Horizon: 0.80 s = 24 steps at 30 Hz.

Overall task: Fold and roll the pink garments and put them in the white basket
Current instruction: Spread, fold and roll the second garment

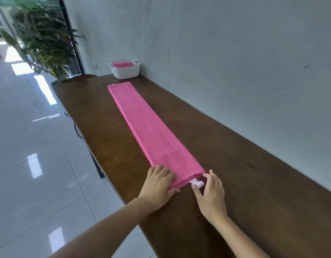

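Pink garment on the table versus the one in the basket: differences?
Table garment lies flat as a long folded strip, unrolled; basket garment sits inside the white basket, only its top showing. Left hand presses the table one, right hand pinches its white tag; nothing touches the basket one. Both bright pink.

Bare hands, bare forearms
We see our left hand [158, 185] and right hand [210, 194] uncovered, and both forearms bare as far as we can see them.

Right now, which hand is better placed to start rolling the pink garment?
Left: the left hand rests on the near end of the pink garment; the right hand pinches its white label.
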Available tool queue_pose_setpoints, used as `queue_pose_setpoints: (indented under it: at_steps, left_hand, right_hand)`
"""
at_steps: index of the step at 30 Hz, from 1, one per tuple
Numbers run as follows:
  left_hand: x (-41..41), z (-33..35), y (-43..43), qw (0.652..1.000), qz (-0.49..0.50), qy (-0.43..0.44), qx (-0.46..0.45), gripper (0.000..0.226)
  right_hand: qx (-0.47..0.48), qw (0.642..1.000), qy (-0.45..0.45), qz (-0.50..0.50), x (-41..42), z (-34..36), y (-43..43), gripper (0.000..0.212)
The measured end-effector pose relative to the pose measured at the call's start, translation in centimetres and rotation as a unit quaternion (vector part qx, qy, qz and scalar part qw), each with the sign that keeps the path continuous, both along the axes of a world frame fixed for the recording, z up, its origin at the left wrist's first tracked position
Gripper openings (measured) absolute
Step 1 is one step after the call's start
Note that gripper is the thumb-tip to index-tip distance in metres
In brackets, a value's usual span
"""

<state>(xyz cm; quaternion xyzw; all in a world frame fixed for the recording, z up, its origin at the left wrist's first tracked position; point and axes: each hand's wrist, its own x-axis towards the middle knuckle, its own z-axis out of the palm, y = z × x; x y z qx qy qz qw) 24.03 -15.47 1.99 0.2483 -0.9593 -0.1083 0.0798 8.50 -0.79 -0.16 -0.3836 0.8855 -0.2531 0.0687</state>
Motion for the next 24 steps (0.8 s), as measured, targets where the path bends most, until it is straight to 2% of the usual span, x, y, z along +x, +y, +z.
queue_pose_setpoints:
  at_steps: [2,8,11,16,20,24]
  left_hand:
    - [-0.2,-0.1,0.1,1.0,-0.011,0.01,0.003,0.041]
    - [0.1,-0.5,0.4,0.999,-0.026,0.048,0.001,0.03]
    - [1.0,-1.1,0.4,0.997,-0.028,0.072,-0.02,0.024]
    - [3.3,-1.8,0.8,0.996,-0.01,0.086,-0.031,0.033]
    - [5.1,-2.3,0.9,0.996,0.001,0.088,-0.03,0.028]
    - [6.2,-2.1,1.2,0.996,0.007,0.087,-0.019,0.031]
  right_hand:
    - [-0.012,1.0,-0.001,0.012,0.0,-0.2,0.4,0.039]
    - [-0.063,0.996,-0.058,0.021,0.4,0.2,0.5,0.02]
    - [-0.072,0.996,-0.047,0.032,0.8,0.5,0.5,0.022]
    - [-0.018,0.996,0.029,0.079,2.5,0.4,0.7,0.033]
    - [0.02,0.991,0.105,0.075,4.3,-0.4,1.1,0.04]
    - [-0.009,0.994,0.094,0.057,4.7,-0.4,1.8,0.044]
